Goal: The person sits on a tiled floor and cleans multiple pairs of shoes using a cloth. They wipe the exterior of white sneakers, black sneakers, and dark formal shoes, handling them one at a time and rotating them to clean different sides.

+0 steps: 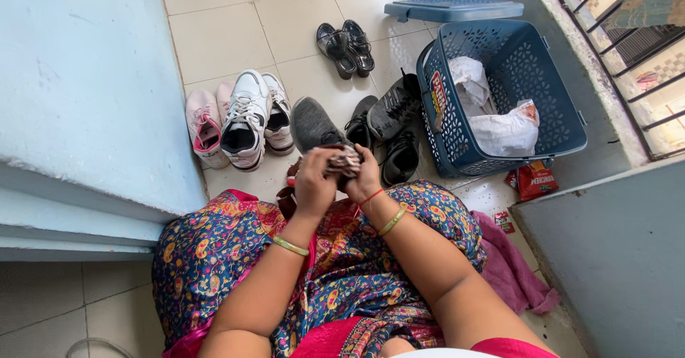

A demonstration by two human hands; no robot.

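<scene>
While both hands meet over the lap, a small dark patterned item (344,161) sits clasped between them.
Head view: left hand (315,182) and right hand (366,175) curl their fingers shut around it, just above the floral fabric; grey knit sneaker (312,123) lies on glossy tiles beyond; perforated blue plastic basket (531,72) stands near the wall's edge.

Small patterned item (344,161) mostly hidden between left hand (315,181) and right hand (365,176); kind unclear. Brown thing (287,199) below wrists half-covered. Elbows cut off at bottom edge.
</scene>
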